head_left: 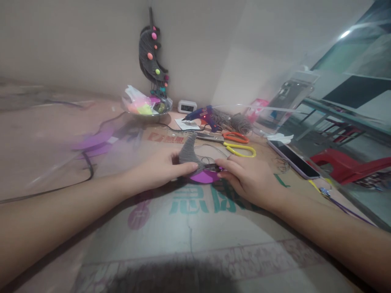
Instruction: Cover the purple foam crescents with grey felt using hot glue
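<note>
A crescent-shaped piece wrapped partly in grey yarn [188, 150] is held low over the cardboard, with a bare purple section [205, 176] along its lower right. My left hand [166, 165] closes on its left side, thumb laid across the wrapped yarn. At the right end, the fingers of my right hand [238, 173] are pinched together on the piece. A small dark part shows by these fingertips; what it is I cannot make out. A loose strand of yarn [210, 147] loops up behind the piece.
Behind my hands lie scissors [240, 149] with orange and yellow handles, a blue glue gun [200, 116], a yarn ball [240, 122] and a small digital clock [187, 106]. A filled bowl [146, 116] stands left, a phone [295, 159] right. A decorated grey crescent [148, 61] hangs on the wall.
</note>
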The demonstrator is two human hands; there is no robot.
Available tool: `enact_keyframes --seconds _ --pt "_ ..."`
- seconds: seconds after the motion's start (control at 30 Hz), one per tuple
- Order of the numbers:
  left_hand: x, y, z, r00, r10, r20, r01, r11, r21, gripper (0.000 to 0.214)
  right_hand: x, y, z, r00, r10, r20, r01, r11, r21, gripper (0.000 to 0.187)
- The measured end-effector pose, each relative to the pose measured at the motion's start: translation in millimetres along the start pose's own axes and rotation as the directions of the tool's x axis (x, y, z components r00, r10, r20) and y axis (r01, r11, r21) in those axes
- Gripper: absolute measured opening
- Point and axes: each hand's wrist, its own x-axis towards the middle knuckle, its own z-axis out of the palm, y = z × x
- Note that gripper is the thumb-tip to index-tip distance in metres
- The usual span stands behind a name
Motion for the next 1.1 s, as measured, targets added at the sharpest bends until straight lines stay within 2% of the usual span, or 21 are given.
enact_keyframes --seconds 0.23,0.43,0.77,1.1 --pt "0.5 -0.7 -0.5 1.0 -0.005 0.006 0.005 1.0 -0.009 0.033 -0.4 0.2 -0.6 1.0 -0.024 0.006 0.024 0.999 0.037 0.028" --pt "0.6 -1.8 -1.0 1.0 -0.005 -0.004 0.005 1.0 0.006 0.034 -3.2 1.8 2.0 0.998 0.049 -0.026 -0.048 0.998 0.026 0.03" --pt "2.2 -6.4 0.7 0.999 0.039 0.0 -0.039 0.999 0.003 0.03 -2.1 0.7 -0.2 0.999 0.038 0.027 -0.037 0.999 -0.016 0.037" --pt "1.3 -2.8 0.7 0.999 0.041 0.009 -0.042 0.999 0.032 0.029 -1.1 -1.2 -1.6 0.999 0.009 0.036 -0.009 1.0 -0.018 0.034"
